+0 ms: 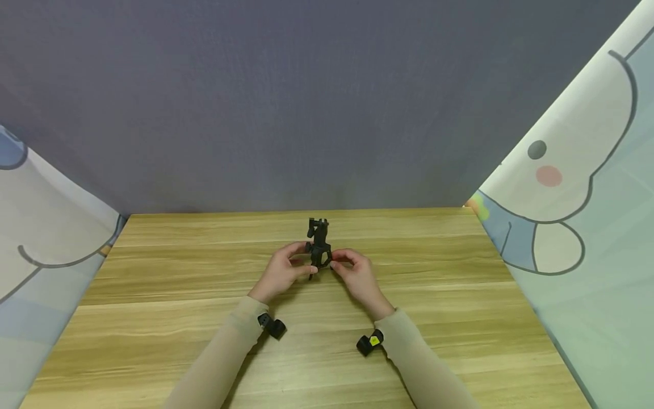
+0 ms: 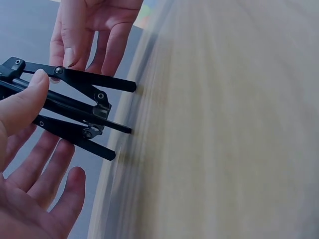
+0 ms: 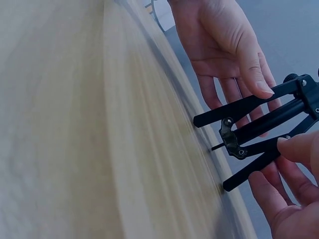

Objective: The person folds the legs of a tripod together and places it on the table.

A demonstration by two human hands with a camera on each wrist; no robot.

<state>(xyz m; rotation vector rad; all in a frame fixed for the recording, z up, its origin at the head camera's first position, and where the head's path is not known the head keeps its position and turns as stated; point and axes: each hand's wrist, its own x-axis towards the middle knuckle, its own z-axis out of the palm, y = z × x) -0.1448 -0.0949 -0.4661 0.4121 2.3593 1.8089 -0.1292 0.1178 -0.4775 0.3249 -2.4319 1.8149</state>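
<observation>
A small black tripod (image 1: 319, 241) stands upright over the wooden table, its legs partly spread and joined by hinged braces. The leg tips (image 2: 110, 155) are at or very near the tabletop; whether all touch is unclear. My left hand (image 1: 283, 272) holds the tripod from the left, thumb on the near side and fingers behind. From the right, my right hand (image 1: 357, 278) pinches one leg between thumb and fingers, low down. In the right wrist view, the tripod's legs (image 3: 269, 117) lie between the left hand (image 3: 224, 40) and the right hand (image 3: 299, 199).
The wooden table (image 1: 168, 318) reaches back to a grey wall panel (image 1: 296, 113). Cartoon-printed cloths hang at the left (image 1: 41, 216) and right (image 1: 577, 170) sides. Each wrist wears a small black camera (image 1: 276, 328) on a beige sleeve.
</observation>
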